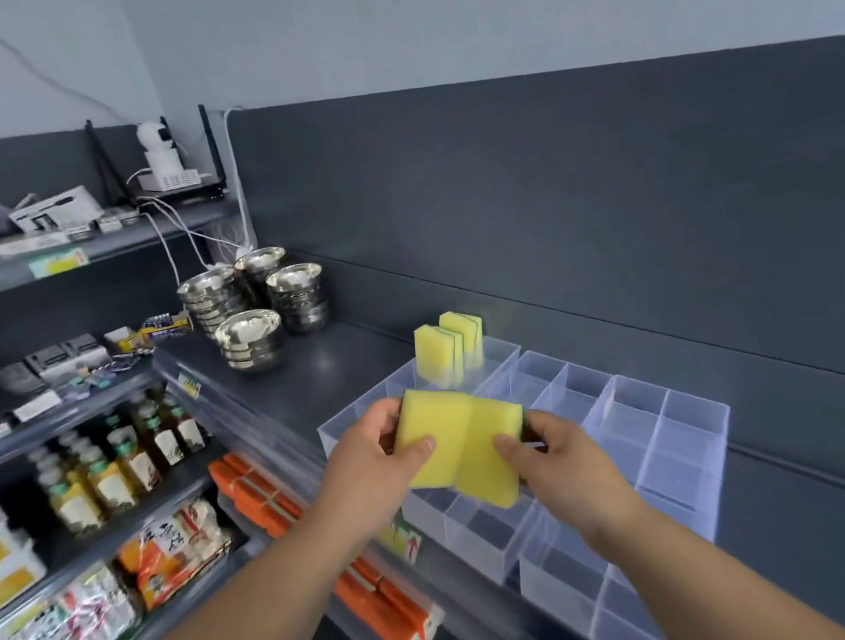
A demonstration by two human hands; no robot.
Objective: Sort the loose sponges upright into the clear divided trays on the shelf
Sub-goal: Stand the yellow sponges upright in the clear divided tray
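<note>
Sponges, two yellow, held side by side above clear divided trays; left hand pinches left one, right hand pinches right one. Other sponges upright in far compartments.

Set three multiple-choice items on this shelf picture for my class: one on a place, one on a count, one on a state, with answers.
1. Where do the upright sponges stand?
A. In the tray, at the end nearest the bowls
B. On top of the bowls
C. Among the bottles

2. How many stacks of bowls are there?
A. Two
B. Four
C. Six

3. The two front sponges are:
A. lying in a compartment
B. on the floor
C. held over the tray, one in each grip

Answers: 1 A, they rise from the far-left compartments; 2 B, four stacks stand on the shelf; 3 C, the left grip and right grip each pinch one.
</note>
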